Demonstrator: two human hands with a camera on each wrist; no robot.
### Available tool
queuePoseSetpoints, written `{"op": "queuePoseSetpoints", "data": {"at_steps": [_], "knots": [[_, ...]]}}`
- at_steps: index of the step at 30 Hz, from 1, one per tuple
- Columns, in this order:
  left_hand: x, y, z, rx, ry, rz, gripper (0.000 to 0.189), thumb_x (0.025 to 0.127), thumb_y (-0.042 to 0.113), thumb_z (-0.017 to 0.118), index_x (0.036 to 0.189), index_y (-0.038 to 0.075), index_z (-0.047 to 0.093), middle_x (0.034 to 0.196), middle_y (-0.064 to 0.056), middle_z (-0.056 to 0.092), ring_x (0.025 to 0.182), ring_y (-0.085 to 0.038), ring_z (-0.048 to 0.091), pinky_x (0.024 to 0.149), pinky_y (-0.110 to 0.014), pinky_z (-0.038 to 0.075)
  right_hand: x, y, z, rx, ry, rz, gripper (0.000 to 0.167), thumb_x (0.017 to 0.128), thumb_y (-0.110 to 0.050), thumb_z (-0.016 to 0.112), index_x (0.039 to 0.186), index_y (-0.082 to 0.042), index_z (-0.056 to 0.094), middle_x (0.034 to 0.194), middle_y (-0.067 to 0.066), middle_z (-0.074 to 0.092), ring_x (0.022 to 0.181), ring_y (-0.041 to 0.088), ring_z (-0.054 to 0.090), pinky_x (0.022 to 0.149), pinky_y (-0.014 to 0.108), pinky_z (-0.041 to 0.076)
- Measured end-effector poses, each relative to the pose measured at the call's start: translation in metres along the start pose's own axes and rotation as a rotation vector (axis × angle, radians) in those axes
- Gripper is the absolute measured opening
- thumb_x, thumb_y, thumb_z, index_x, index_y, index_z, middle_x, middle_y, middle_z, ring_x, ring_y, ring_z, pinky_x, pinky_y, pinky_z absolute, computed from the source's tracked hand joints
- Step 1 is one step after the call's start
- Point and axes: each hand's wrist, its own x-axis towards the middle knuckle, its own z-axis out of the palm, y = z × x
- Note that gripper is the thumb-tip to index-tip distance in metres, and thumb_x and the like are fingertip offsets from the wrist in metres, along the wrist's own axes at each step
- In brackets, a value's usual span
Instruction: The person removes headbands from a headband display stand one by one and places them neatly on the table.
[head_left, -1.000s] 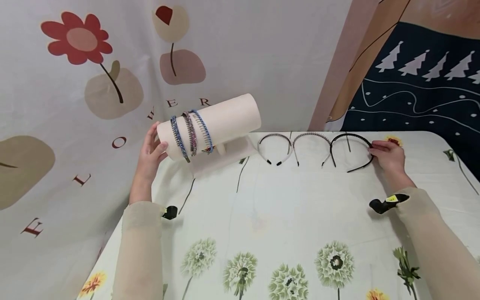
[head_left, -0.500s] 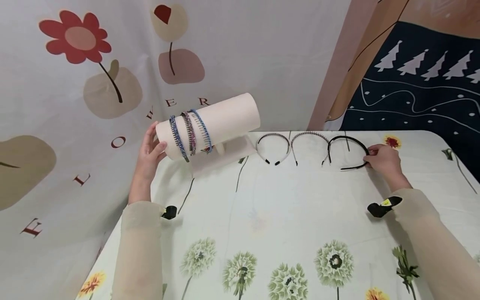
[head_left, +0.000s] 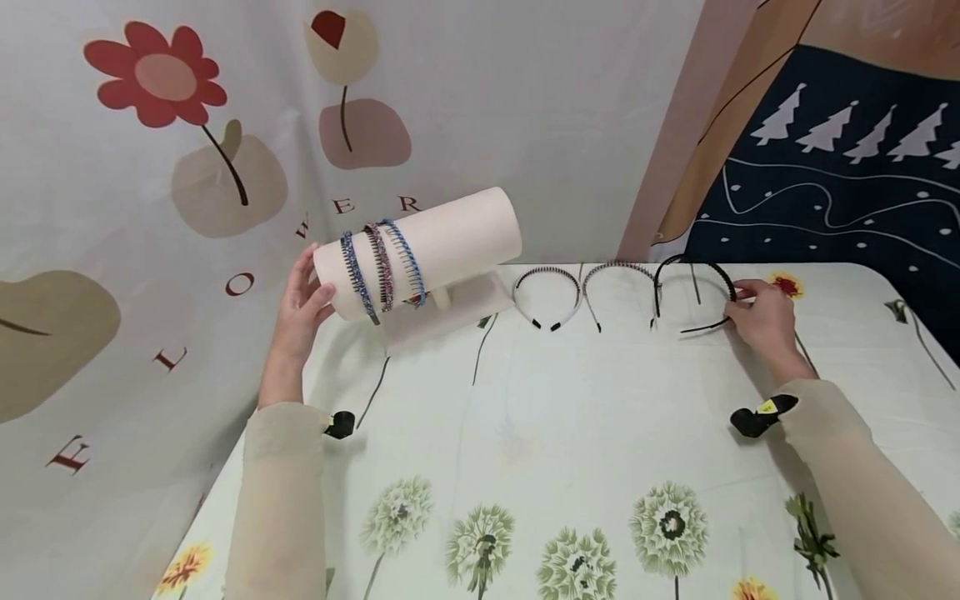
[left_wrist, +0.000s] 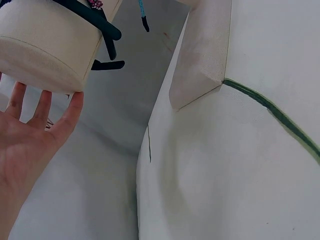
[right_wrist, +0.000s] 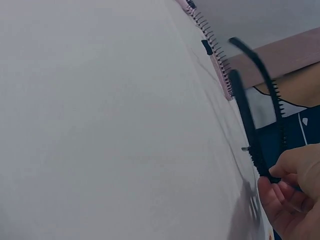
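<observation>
At the back left, a cream cylindrical headband stand (head_left: 468, 229) carries three beaded, toothed headbands (head_left: 382, 267) round its left part. My left hand (head_left: 298, 321) rests its fingertips and thumb against the stand's left end. In the left wrist view, the fingers (left_wrist: 42, 107) stretch to that end's lower edge, spread apart. My right hand (head_left: 763, 321) pinches a black toothed headband (head_left: 718, 271) by its curved middle, its two ends pointing left. In the right wrist view, thumb and fingers meet on the black headband (right_wrist: 245, 112).
Two pale headbands with dark teeth, one nearer the stand (head_left: 547, 271) and one further right (head_left: 618, 267), lie along the table's back edge. A flower-print cloth covers the table (head_left: 562, 417). Printed curtains (head_left: 570, 125) hang right behind it.
My right hand has moved a little left with the black headband, which has turned and tilted up, its upper arm now higher. My left hand and the stand have stayed in place.
</observation>
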Motion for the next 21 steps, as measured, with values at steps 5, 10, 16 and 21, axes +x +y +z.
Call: {"op": "queuePoseSetpoints", "data": {"at_steps": [5,10,16,21], "knots": [[0.006,-0.009,-0.004,0.014,0.009,0.001,0.065,0.099,0.020,0.058,0.156,0.032,0.030,0.163,0.006,0.028,0.140,-0.015,0.040,0.092,-0.016,0.049,0.002,-0.001,-0.002,-0.002,0.002,-0.016,0.048,0.091,-0.005,0.055,0.137,0.009,0.051,0.121,0.031,0.056,0.097,0.041,0.056,0.059,0.018,0.038],[0.008,-0.013,-0.006,0.007,0.008,0.010,0.065,0.099,0.020,0.058,0.156,0.032,0.029,0.163,0.006,0.027,0.139,-0.015,0.041,0.091,-0.017,0.049,0.004,0.000,-0.007,-0.009,0.022,-0.052,0.046,0.090,-0.005,0.055,0.134,0.009,0.053,0.119,0.031,0.058,0.092,0.037,0.057,0.054,0.015,0.036],[0.008,-0.012,-0.006,0.009,0.010,0.005,0.065,0.099,0.020,0.058,0.156,0.033,0.030,0.163,0.006,0.028,0.137,-0.014,0.042,0.091,-0.017,0.049,0.007,0.005,-0.012,-0.030,0.093,-0.079,0.043,0.090,-0.005,0.054,0.131,0.007,0.057,0.118,0.028,0.059,0.091,0.034,0.057,0.070,0.026,0.036],[0.008,-0.012,-0.005,0.003,0.006,0.006,0.066,0.098,0.021,0.059,0.156,0.032,0.029,0.163,0.006,0.028,0.133,-0.012,0.045,0.091,-0.018,0.050,0.009,0.007,-0.016,-0.027,0.106,-0.044,0.041,0.093,-0.006,0.051,0.131,0.008,0.056,0.123,0.029,0.056,0.102,0.038,0.054,0.075,0.031,0.034]]}}
